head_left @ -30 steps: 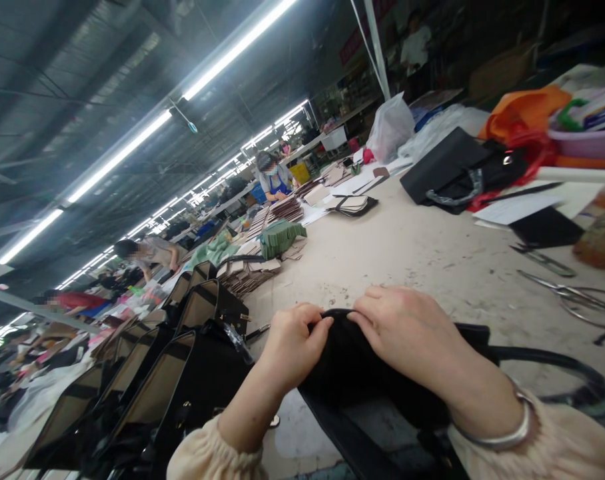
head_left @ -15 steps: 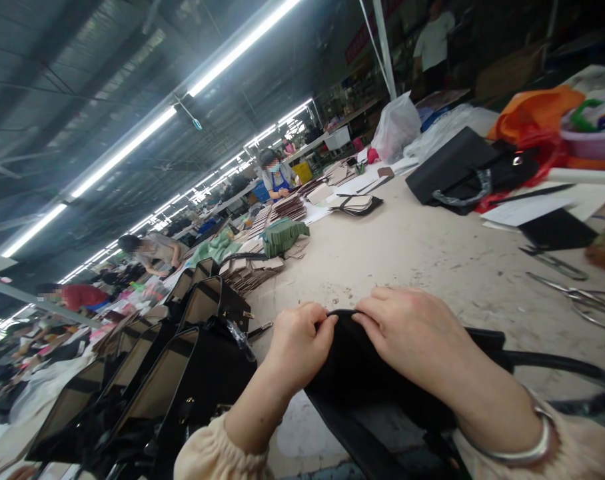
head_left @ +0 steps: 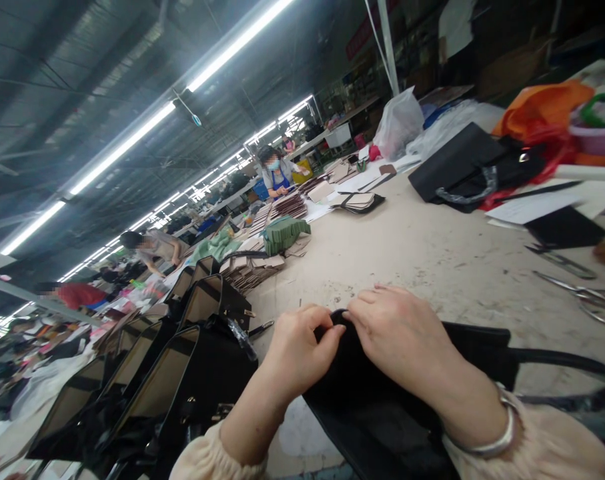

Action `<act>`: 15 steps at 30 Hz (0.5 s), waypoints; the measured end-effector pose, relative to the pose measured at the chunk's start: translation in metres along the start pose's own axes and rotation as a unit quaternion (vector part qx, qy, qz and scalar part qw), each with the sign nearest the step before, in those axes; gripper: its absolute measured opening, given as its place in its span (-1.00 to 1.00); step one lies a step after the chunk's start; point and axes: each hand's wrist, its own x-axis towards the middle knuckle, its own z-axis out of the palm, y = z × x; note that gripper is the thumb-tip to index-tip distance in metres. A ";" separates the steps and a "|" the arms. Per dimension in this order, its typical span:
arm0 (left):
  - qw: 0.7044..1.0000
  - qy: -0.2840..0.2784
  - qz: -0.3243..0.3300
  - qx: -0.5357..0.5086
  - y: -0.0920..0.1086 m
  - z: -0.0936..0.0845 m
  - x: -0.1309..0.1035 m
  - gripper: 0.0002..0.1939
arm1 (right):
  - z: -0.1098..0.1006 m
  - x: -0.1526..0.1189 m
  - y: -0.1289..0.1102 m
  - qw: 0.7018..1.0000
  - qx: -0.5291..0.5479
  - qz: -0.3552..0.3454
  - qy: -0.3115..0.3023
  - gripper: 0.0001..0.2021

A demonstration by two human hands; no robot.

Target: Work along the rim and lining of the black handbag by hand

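The held bag is black; the sleeves are cream, the bangle silver. The table is pale beige with dark specks, the standing bags black with tan insides, the bundle green.

held bag: smooth, leather-like | bangle: glossy metal | scissors: shiny metal

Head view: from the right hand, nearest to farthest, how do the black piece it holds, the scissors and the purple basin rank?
1. Black piece: in the right hand.
2. Scissors: to the right, on the table.
3. Purple basin: far right, beyond the scissors.
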 end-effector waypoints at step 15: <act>0.990 -0.039 -0.119 -0.064 0.002 -0.003 -0.017 -0.71 | -0.022 -0.016 0.046 0.989 -0.062 0.099 -0.095 -0.67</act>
